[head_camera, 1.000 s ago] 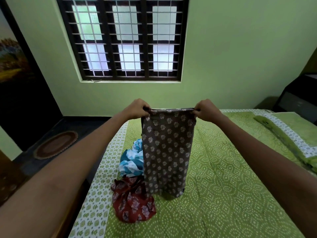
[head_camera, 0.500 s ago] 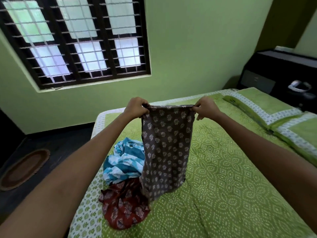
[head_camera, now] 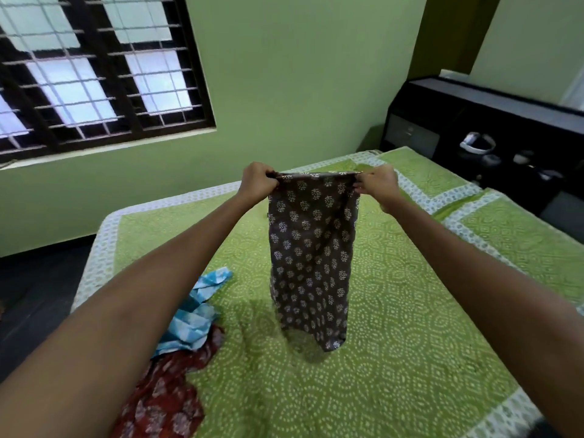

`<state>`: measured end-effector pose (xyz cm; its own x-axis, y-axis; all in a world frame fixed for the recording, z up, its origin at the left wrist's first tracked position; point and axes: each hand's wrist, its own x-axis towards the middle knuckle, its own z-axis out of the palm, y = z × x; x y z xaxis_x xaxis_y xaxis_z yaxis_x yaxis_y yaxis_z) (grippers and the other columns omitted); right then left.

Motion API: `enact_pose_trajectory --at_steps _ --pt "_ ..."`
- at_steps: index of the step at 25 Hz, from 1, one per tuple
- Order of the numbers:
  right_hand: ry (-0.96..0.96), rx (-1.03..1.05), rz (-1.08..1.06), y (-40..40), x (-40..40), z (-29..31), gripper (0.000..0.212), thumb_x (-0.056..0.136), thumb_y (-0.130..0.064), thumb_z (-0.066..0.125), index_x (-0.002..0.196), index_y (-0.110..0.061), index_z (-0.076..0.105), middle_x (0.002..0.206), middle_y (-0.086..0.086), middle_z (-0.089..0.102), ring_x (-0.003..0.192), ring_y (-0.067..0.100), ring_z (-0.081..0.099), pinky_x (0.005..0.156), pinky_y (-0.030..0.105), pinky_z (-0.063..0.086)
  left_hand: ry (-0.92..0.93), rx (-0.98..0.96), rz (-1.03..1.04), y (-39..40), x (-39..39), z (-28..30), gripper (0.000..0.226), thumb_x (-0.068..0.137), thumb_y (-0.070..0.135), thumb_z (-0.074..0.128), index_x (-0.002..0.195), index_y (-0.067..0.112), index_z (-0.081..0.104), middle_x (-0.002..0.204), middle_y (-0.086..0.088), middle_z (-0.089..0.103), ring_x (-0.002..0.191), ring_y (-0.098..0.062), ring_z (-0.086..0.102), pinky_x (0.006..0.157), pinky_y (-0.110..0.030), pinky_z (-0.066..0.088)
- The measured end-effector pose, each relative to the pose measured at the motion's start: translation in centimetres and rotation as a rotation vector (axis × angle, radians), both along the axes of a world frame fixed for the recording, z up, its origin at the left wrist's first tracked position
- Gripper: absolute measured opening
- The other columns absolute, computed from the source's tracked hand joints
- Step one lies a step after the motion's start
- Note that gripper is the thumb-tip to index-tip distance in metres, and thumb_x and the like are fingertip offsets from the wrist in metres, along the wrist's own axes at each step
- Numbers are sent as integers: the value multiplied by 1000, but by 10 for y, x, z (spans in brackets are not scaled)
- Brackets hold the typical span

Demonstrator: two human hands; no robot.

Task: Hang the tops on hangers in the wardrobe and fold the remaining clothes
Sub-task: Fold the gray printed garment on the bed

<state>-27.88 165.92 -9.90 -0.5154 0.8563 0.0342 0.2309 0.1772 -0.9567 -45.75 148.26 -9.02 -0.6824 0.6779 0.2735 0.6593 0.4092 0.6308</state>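
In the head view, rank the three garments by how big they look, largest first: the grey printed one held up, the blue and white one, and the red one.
1. Grey printed garment, hanging full length from both hands.
2 and 3. Red garment and blue and white garment: unsure; both are crumpled and partly hidden behind the left arm.
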Motion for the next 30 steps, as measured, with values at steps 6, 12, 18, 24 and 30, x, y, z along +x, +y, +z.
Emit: enact_pose_trajectory --at_steps 6,12,18,24,30 --pt "-80 62 -83 149 -2 -34 27 81 -7 59 82 20 61 72 22 65 66 22 54 61 42 50 -47 20 62 154 1 -23 14 78 0 60 72 12 61 70 -11 55 69 -15 47 57 -27 29" --pt "-144 240 -140 214 15 -35 36 88 -5 54 52 1 49 51 7 38 52 12 34 47 26 30 -85 119 87 257 7 -39 15 80 -3 55 80 1 70 71 -10 58 70 -17 50 57 -27 36" --pt "-118 412 -165 213 64 -44 32 87 -2 53 56 -2 45 50 1 36 50 8 30 54 28 22 -130 232 73 262 50 -57 16 82 1 59 89 3 73 83 -7 66 79 -18 59 69 -25 45" --pt "-218 492 -84 122 163 -146 13 82 4 60 70 8 62 61 14 55 57 19 51 58 32 31 -129 201 -50 156 132 -155 20 75 -7 63 91 -2 73 90 -17 71 81 -18 62 74 -19 42" --pt "-663 215 160 -23 271 -295 15 88 -7 56 85 3 67 87 22 67 81 35 63 67 35 40 -330 -192 -139 11 230 -300 18 73 0 60 84 -4 73 83 -22 70 77 -30 66 68 -30 42"
